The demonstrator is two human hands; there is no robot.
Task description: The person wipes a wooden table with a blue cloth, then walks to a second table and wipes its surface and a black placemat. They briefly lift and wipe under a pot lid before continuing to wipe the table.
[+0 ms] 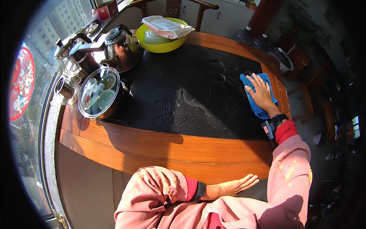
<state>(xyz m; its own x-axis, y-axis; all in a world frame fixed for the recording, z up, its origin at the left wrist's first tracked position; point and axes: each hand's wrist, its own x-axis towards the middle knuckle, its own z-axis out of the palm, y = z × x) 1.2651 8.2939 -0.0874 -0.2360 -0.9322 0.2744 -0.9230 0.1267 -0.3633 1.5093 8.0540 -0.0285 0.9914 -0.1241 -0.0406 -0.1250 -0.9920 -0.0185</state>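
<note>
My right hand [260,93] lies flat on a folded blue cloth [258,112], fingers slightly spread on top of it. The cloth rests at the right end of a black stone tea tray [160,77] with carved relief, set into a wooden table [148,143]. Below the table's front edge, close to my body, my left hand [236,185] is held with straight fingers and nothing in it. Its thumb is hidden.
On the left stand a lidded glass-topped pot [98,93] with cups inside, a glass kettle [121,51] and several jars near the window. A yellow basin [163,47] at the back holds a teapot [154,37] and a packet of wipes [165,25]. A wooden chair [200,10] stands behind.
</note>
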